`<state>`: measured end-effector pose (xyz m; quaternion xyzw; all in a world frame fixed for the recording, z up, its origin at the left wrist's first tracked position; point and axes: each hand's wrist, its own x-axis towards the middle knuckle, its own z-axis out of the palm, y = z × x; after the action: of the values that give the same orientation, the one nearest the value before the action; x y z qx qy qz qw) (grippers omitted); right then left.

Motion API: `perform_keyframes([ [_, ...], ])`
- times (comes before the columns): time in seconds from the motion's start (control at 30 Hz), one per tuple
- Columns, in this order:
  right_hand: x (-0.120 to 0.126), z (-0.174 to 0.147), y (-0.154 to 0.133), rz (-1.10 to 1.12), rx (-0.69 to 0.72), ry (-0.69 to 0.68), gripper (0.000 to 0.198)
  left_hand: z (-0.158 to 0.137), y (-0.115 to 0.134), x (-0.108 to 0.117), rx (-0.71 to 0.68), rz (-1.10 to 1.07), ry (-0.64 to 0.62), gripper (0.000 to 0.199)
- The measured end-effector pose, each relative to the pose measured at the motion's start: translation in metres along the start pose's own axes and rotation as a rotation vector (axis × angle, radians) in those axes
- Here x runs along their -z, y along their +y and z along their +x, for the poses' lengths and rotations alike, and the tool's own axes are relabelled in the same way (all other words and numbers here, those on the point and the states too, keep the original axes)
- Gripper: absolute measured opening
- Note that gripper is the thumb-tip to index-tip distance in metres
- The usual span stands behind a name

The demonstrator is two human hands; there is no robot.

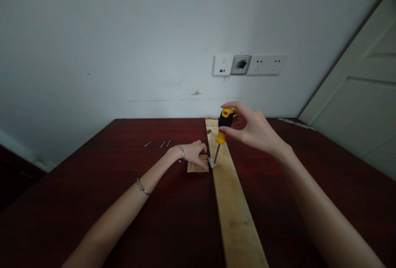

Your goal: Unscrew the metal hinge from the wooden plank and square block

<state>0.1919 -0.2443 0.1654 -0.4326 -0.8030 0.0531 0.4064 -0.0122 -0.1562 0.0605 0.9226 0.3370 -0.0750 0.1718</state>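
My right hand [244,125] grips a screwdriver [220,136] by its yellow and black handle. The shaft points down, slightly tilted, and its tip meets a small metal hinge [212,162] at the left edge of a long wooden plank [232,202]. On the left of the plank, a small wooden block [198,169] lies against the hinge. My left hand [195,153] rests over this block with thumb and fingers apart, close to the hinge. Whether a screw sits under the screwdriver tip is too small to tell.
Several screws [162,144] lie on the dark red table [130,169] left of my left hand. The plank's far end reaches the white wall, which carries a row of sockets [262,65]. A flat strip [297,124] lies at the back right, near a pale door [365,82].
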Motion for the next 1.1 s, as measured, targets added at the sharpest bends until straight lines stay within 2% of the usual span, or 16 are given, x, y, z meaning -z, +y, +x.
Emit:
perform_keyframes([
  [0.23,-0.003,0.000,0.001,-0.008,0.007,-0.018,0.047,0.005,0.010,-0.008,-0.014,0.060,0.003,0.067],
  [0.47,-0.003,0.001,0.001,0.000,-0.012,-0.023,0.046,0.010,0.007,-0.014,-0.008,0.106,0.014,0.065],
  [1.1,0.001,0.000,-0.004,-0.061,0.021,-0.013,0.047,0.017,-0.001,-0.026,-0.084,0.019,0.100,0.061],
])
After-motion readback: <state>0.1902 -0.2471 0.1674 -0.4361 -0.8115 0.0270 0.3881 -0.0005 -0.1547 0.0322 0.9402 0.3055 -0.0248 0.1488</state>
